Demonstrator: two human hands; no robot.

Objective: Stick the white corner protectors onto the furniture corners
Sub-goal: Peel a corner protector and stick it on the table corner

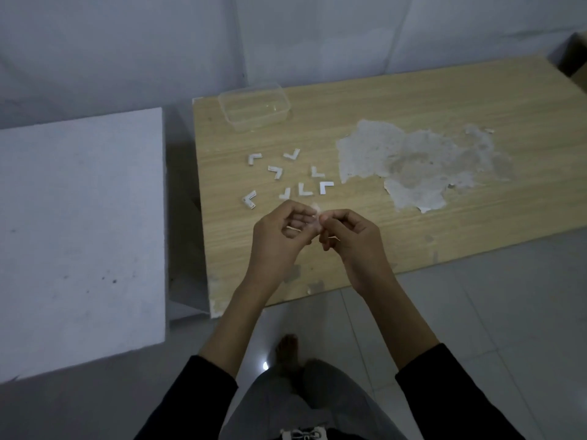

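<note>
Several white L-shaped corner protectors [275, 171] lie scattered on the wooden table [413, 100], just beyond my hands. My left hand [279, 239] and my right hand [349, 239] meet above the table's near left part, fingertips pinched together on one small white corner protector [314, 207], which is mostly hidden by my fingers. A thin white strip shows inside my left palm. The table's near left corner [213, 308] is chipped and bare.
A clear plastic container [254, 108] stands at the table's far left edge. A large patch of peeled surface [413, 166] covers the table's middle. A white cabinet [79, 233] stands to the left, across a narrow gap. A cardboard box [576, 58] sits at far right.
</note>
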